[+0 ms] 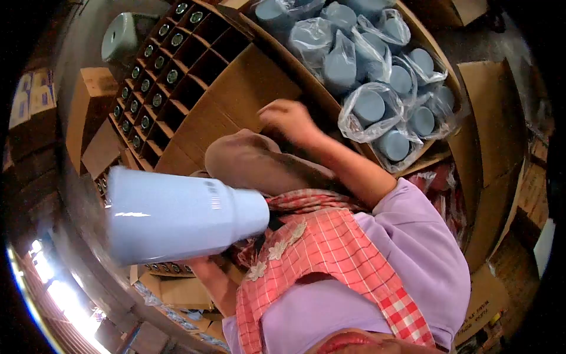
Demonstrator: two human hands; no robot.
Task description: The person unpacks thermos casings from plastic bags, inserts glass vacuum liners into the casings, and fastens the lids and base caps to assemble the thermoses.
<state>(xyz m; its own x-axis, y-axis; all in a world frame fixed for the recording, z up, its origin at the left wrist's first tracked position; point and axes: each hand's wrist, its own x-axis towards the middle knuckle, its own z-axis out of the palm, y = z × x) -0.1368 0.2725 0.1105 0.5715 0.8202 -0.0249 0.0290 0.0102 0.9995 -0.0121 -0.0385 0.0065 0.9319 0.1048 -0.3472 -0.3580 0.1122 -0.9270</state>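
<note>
A large light-blue plastic tumbler [177, 215] with a glossy surface and a stepped, narrower end lies sideways in the air, close to the camera. My left hand [199, 261] is under and behind it, holding it up; the fingers are hidden by the tumbler. Above my bent knee, my right hand [289, 121] is slightly blurred, its fingers loosely bent and apart, with nothing visible in them. It is near the brown cardboard flap [236, 97] of the divided carton. To the right of that hand stands a carton [321, 94] of light-blue tumblers [369, 106] in clear plastic bags.
Cardboard dividers [183, 109] at the upper left hold several round-topped items [172, 76] in their cells. A pale green stool [119, 36] stands beyond them. Open carton flaps [492, 124] rise on the right, and an open box [91, 106] stands at the left.
</note>
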